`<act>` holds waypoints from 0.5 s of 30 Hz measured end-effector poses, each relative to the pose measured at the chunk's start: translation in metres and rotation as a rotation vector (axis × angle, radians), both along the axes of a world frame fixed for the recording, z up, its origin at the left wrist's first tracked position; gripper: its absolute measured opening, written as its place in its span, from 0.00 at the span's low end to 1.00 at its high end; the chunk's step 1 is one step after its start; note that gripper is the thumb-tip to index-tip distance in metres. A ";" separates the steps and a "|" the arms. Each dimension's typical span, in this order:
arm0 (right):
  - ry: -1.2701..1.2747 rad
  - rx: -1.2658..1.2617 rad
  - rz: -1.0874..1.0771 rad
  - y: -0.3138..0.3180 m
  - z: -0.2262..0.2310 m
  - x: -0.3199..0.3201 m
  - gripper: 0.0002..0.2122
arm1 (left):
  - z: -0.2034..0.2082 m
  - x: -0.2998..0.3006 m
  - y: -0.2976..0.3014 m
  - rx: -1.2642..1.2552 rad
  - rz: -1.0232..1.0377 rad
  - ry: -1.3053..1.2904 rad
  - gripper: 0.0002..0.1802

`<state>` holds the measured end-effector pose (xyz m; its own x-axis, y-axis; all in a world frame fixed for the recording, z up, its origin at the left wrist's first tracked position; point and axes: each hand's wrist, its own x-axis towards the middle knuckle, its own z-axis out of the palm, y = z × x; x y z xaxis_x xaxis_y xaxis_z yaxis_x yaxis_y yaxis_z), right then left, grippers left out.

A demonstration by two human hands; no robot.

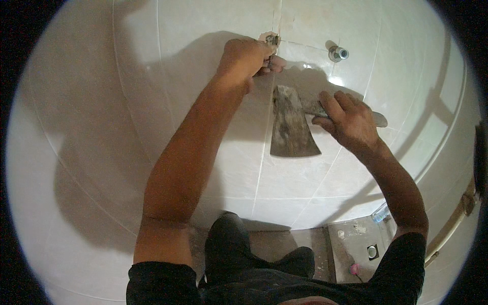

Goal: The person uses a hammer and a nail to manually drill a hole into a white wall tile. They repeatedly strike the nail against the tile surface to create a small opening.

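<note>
My right hand point(351, 117) is closed round the short handle of an axe point(294, 124). Its worn, dirty blade hangs with the wide cutting edge downward, in front of the tiled wall point(218, 168). Higher up and to the left, my left hand point(250, 58) is at the wall, its fingers bent together just below a rough broken hole point(271, 38) in the tiles. Something dark shows inside the hole and by the fingertips, but I cannot make out what the fingers hold. The axe is apart from my left hand.
A metal pipe fitting point(339, 53) sticks out of the wall right of the hole. Below at right, the floor point(343, 246) has a drain point(372, 252), a small pink object point(353, 268) and a clear plastic bottle point(379, 213). A pale pipe point(452, 229) runs along the right side.
</note>
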<state>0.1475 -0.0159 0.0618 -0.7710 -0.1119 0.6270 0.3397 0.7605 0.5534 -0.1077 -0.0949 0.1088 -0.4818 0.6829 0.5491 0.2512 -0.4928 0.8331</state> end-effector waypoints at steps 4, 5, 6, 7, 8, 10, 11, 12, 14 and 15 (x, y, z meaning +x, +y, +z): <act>0.024 0.098 0.187 0.013 0.015 -0.011 0.21 | 0.002 0.004 -0.002 0.004 -0.045 -0.109 0.13; 0.025 0.128 0.186 0.014 0.018 -0.013 0.21 | 0.002 0.005 -0.003 0.007 -0.046 -0.122 0.14; 0.025 0.158 0.187 0.015 0.021 -0.016 0.21 | 0.002 0.005 -0.003 0.010 -0.045 -0.136 0.16; 0.025 0.189 0.189 0.017 0.024 -0.019 0.21 | 0.002 0.003 -0.002 -0.002 -0.048 -0.132 0.15; 0.041 0.203 0.130 0.025 0.027 -0.024 0.21 | 0.003 0.002 -0.001 -0.013 -0.050 -0.128 0.15; 0.038 0.119 0.010 0.023 0.029 -0.028 0.21 | 0.003 0.004 -0.004 -0.028 -0.030 -0.105 0.15; 0.036 0.077 -0.050 0.022 0.029 -0.030 0.21 | 0.002 0.006 -0.005 -0.029 -0.008 -0.086 0.15; 0.037 0.061 -0.049 0.019 0.026 -0.031 0.20 | 0.003 0.007 -0.006 -0.020 0.013 -0.067 0.15; 0.031 0.190 0.172 0.018 0.026 -0.027 0.20 | 0.004 0.004 -0.003 -0.001 -0.010 -0.093 0.15; 0.028 0.247 0.280 0.019 0.025 -0.025 0.19 | 0.003 0.003 0.000 0.002 -0.024 -0.105 0.14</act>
